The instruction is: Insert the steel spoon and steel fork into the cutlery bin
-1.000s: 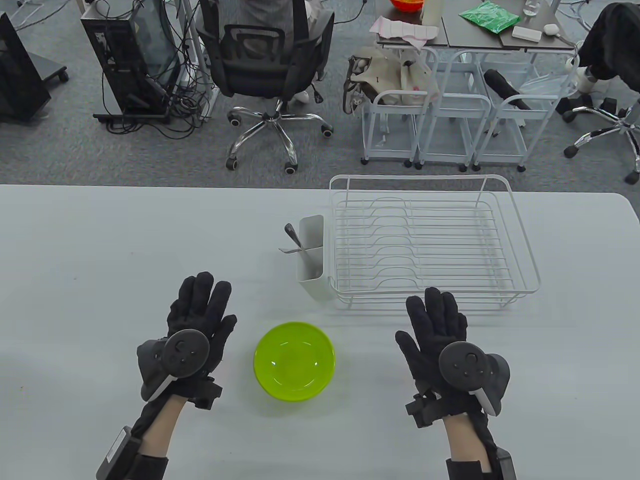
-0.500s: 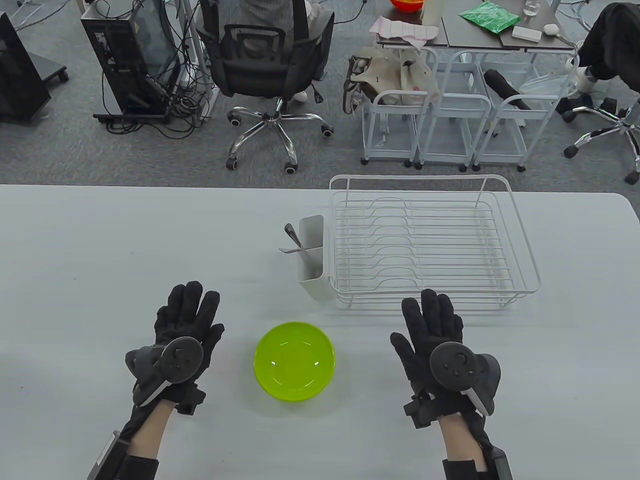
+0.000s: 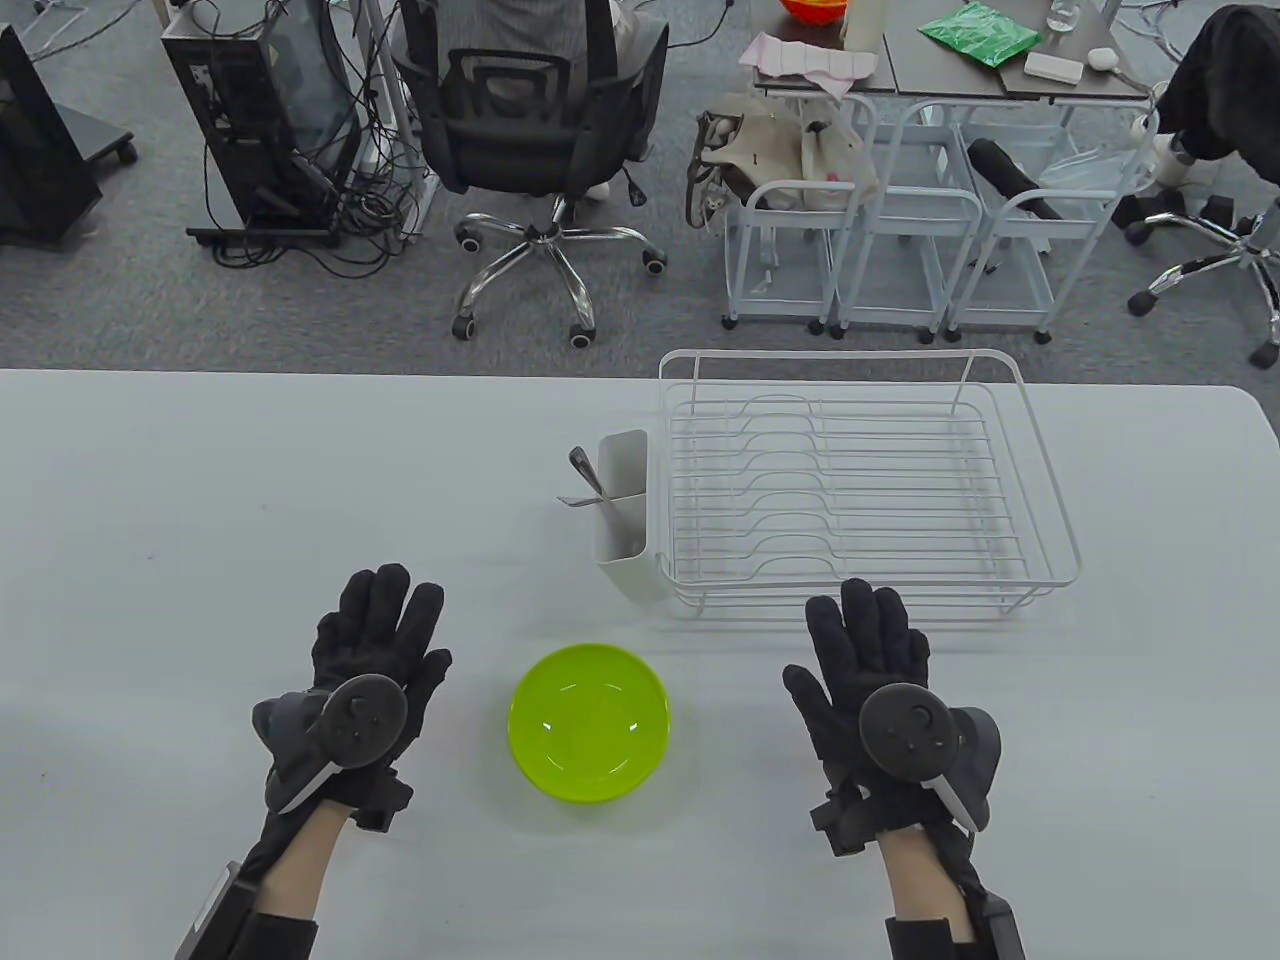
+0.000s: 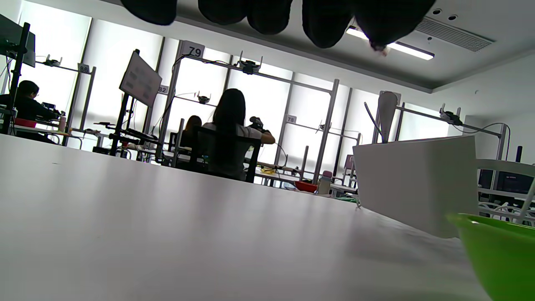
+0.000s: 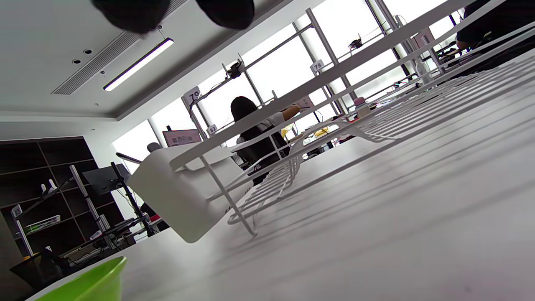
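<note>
The white cutlery bin point(image 3: 625, 520) stands against the left side of the wire dish rack point(image 3: 860, 480). Two steel handles, the spoon point(image 3: 583, 466) and the fork point(image 3: 578, 498), stick out of its far-left part. In the left wrist view the bin point(image 4: 416, 184) shows with a utensil point(image 4: 386, 110) rising from it. My left hand point(image 3: 375, 625) lies flat and empty on the table, left of the bowl. My right hand point(image 3: 865, 630) lies flat and empty, just in front of the rack. The bin also shows in the right wrist view point(image 5: 175, 192).
A lime green bowl point(image 3: 589, 722) sits on the table between my hands; it also shows in the left wrist view point(image 4: 501, 251) and the right wrist view point(image 5: 83, 284). Beyond the table's far edge point(image 3: 300, 372) are an office chair point(image 3: 535, 150) and white carts point(image 3: 890, 240).
My left hand drew back toward me and to the left, then stayed. My right hand shifted slightly left. The bin and cutlery have not moved.
</note>
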`<state>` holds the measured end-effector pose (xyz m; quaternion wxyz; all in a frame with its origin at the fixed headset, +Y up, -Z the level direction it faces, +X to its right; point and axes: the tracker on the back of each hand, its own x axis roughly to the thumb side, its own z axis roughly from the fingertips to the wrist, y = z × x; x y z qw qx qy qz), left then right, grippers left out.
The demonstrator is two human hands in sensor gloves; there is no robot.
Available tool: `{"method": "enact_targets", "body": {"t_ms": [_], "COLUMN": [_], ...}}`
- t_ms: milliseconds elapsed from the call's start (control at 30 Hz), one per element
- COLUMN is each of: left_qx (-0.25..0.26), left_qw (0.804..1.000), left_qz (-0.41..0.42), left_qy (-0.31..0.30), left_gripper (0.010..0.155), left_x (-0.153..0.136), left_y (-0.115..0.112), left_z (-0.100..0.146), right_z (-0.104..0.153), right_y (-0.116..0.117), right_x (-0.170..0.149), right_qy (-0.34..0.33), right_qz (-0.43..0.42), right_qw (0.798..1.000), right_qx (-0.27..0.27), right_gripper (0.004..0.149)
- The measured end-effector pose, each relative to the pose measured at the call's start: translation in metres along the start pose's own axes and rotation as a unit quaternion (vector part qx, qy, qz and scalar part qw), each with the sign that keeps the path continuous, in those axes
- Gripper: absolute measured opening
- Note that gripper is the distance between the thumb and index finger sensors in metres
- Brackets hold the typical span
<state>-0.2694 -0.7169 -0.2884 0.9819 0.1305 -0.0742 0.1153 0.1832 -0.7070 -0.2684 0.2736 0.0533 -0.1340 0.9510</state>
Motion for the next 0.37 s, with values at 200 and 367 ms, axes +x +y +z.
{"method": "enact_targets", "body": {"t_ms": [200, 367], "left_qx": [-0.003, -0.006], "left_qw": [1.000, 1.000], "left_qz": [0.007, 0.010], "left_qy": [-0.003, -0.004], "left_gripper": [0.062, 0.062], "left_x": [0.0000, 0.0008], "left_y": [-0.0009, -0.0007], "left_z": [0.0000, 0.0001], "right_z": [-0.0002, -0.0002], "right_y": [0.0008, 0.0003], "right_x": [0.0004, -0.0005], "right_qy": [-0.001, 0.002], "right_qz": [-0.001, -0.002], "right_qw": [1.000, 1.000], "right_qx": [0.005, 0.006], "right_gripper": [0.069, 0.069]}}
